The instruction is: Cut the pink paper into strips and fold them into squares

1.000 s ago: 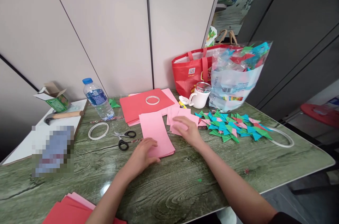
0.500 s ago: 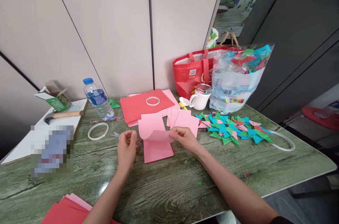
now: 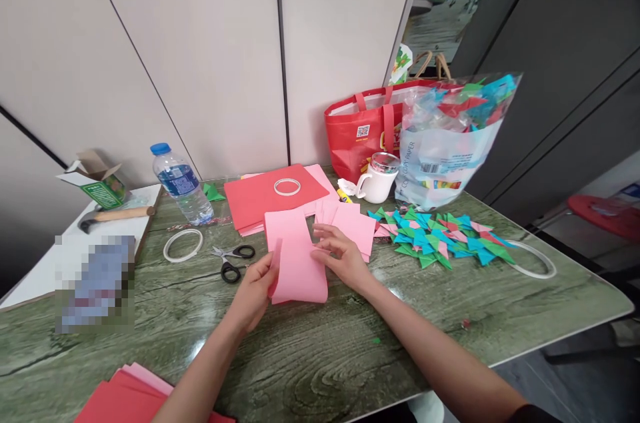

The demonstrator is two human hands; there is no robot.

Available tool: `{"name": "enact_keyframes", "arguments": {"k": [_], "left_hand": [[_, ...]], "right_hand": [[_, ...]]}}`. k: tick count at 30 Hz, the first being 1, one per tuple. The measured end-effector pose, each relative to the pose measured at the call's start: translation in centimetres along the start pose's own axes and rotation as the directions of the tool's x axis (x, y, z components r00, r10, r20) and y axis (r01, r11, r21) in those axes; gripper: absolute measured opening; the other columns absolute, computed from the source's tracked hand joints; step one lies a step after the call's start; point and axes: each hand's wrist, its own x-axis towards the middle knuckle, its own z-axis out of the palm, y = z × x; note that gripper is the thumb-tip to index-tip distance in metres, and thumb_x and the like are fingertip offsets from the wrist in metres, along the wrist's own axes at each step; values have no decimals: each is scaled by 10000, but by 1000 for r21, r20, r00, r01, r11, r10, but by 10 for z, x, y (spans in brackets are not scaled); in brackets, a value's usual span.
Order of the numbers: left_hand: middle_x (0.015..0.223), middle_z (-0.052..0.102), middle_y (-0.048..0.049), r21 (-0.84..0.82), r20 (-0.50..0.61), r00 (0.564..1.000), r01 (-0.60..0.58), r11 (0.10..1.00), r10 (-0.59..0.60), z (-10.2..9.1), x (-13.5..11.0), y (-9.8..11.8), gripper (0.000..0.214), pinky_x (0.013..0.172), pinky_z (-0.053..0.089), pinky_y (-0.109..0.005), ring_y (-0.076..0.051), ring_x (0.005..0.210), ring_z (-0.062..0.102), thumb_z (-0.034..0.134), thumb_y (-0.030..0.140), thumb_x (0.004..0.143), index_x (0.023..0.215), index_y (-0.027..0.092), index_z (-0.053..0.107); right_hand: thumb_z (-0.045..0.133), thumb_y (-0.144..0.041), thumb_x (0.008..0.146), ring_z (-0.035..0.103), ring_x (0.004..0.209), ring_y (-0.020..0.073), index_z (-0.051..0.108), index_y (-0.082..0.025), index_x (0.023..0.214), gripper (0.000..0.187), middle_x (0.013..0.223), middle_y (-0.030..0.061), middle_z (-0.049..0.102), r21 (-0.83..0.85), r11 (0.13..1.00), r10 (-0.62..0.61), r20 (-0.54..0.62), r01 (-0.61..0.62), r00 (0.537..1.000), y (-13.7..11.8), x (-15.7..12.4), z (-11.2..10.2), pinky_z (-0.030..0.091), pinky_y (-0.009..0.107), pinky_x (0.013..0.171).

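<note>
A pink paper sheet (image 3: pixel 298 261) lies curled on a small stack in the middle of the green wood-grain table (image 3: pixel 310 356). My left hand (image 3: pixel 256 292) pinches the sheet's left edge and lifts it. My right hand (image 3: pixel 340 257) rests on the sheet's right edge with fingers bent on the paper. More pink sheets (image 3: pixel 350 223) lie just behind my right hand. Black-handled scissors (image 3: pixel 233 261) sit left of my left hand.
A red paper stack (image 3: pixel 260 199) with a tape ring (image 3: pixel 287 187) lies behind. A water bottle (image 3: pixel 179 184), another tape ring (image 3: pixel 183 244), a white mug (image 3: pixel 377 180), a red bag (image 3: pixel 363 136), a plastic bag (image 3: pixel 445 143) and folded coloured triangles (image 3: pixel 440 239) surround it. Red sheets (image 3: pixel 130 399) lie at the near edge.
The pink sheet was lifted by both hands, then brought back down over the stack; my left hand has moved in to grip its left edge, my right hand presses its right side.
</note>
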Motion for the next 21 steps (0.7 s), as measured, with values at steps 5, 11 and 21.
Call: {"name": "enact_keyframes", "arguments": {"k": [5, 11, 21], "left_hand": [[862, 676, -75, 54, -15, 999, -32, 998, 33, -3, 1, -2, 492, 542, 409, -231, -147, 626, 562, 503, 517, 762, 1050, 131, 600], [916, 666, -76, 177, 12, 997, -76, 981, 75, -8, 2, -2, 435, 652, 442, -261, -176, 735, 594, 625, 354, 715, 1090, 145, 559], [672, 572, 11, 274, -7, 990, -134, 952, 141, -13, 2, -1, 360, 497, 358, -189, -106, 556, 498, 578, 367, 744, 1042, 179, 507]], "right_hand": [[661, -336, 667, 564, 660, 147, 627, -174, 831, 233, 772, 36, 640, 78, 988, 136, -40, -133, 990, 5, -3, 5, 447, 255, 573], [668, -341, 663, 422, 491, 100, 689, -179, 871, 264, 664, 15, 630, -17, 995, 97, -68, -98, 993, 6, -4, 6, 338, 228, 453], [678, -342, 647, 426, 509, 104, 711, -202, 820, 225, 692, 23, 656, 18, 993, 114, -13, -114, 993, -1, -6, 8, 349, 231, 463]]}}
